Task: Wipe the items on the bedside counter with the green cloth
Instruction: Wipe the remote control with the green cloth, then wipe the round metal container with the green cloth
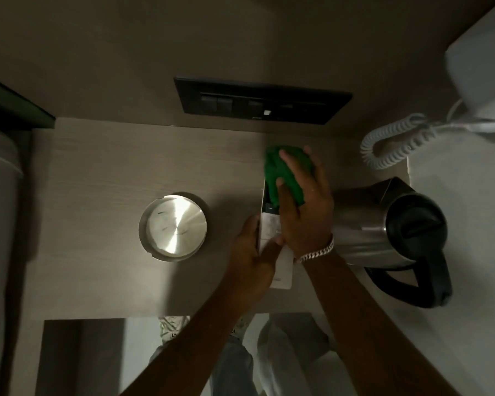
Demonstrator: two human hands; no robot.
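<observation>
A long white remote control [270, 227] is held above the light wooden bedside counter [120, 172], its far end pointing at the wall. My left hand [252, 252] grips its near half from the left side. My right hand [303, 207] presses a bunched green cloth [283, 172] onto the remote's far end, covering most of its top. A bracelet sits on my right wrist.
A round steel ashtray [172, 226] lies left of the hands. A steel kettle [389, 224] with black lid and handle stands close on the right. A coiled white phone cord [395, 144] and a black switch panel [260, 101] are behind.
</observation>
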